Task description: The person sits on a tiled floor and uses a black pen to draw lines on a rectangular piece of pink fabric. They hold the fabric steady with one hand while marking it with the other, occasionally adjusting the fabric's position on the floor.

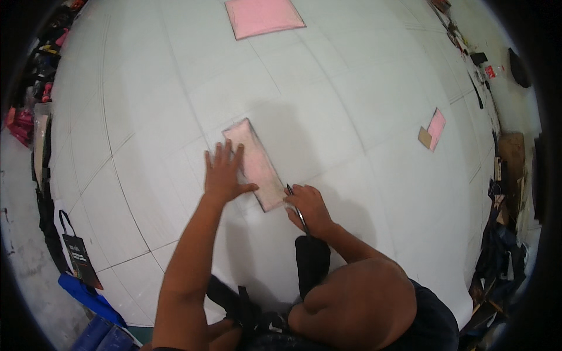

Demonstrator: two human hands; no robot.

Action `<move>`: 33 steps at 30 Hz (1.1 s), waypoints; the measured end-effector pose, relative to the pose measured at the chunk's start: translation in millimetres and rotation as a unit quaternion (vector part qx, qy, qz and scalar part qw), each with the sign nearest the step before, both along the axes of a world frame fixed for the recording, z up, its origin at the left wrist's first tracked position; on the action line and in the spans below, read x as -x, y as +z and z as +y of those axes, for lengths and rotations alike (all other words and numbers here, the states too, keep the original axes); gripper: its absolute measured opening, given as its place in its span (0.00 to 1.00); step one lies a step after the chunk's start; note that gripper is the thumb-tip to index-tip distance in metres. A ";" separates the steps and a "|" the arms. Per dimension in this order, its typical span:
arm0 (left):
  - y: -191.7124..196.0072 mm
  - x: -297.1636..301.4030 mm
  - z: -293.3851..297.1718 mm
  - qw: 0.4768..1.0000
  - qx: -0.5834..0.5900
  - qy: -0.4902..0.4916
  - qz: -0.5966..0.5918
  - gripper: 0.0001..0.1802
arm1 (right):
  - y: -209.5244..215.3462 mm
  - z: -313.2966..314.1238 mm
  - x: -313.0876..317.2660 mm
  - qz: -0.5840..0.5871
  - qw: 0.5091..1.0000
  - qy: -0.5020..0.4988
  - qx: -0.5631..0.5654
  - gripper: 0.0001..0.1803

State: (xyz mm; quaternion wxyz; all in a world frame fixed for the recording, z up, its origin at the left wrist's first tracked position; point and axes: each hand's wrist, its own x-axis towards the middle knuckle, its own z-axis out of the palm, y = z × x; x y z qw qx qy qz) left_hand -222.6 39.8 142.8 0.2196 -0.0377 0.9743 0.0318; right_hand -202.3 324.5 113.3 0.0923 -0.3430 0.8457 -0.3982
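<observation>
- Lying flat on the white surface (pixel 175 76), the pink strip (pixel 257 167) is about midway between left and right edges, its far end slanting toward the left one
- To my eye it looks light and fairly stiff, like card, probably apt to slide or crease at a corner; I'd take it by both long edges
- The left hand (pixel 222 178) is open, fingers spread along the strip's left edge, index finger and thumb over its face, gripping nothing
- The right hand (pixel 312 209) is closed around a dark pen (pixel 302 219) beside the strip's near right corner; whether the tip touches, I can't tell
- A larger pink panel (pixel 266 17) lies by the surface's far edge, and a small pink piece (pixel 436 128) toward its right edge
</observation>
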 end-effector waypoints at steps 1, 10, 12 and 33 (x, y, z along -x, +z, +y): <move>-1.5 5.2 6.4 1.000 -0.013 -0.002 -0.002 0.74 | -4.1 -0.5 -2.8 0.035 0.999 0.006 -0.029 0.17; 8.6 38.4 12.6 0.999 -0.052 0.008 -0.008 0.74 | -20.9 0.3 8.4 0.057 0.992 -0.037 -0.108 0.20; 5.8 38.7 10.8 0.998 -0.059 0.014 -0.007 0.73 | -22.1 -1.7 8.8 0.059 0.992 -0.044 -0.104 0.20; -3.8 42.0 8.7 0.993 -0.110 0.034 0.018 0.75 | -25.8 -1.5 11.6 0.091 0.987 -0.056 -0.122 0.19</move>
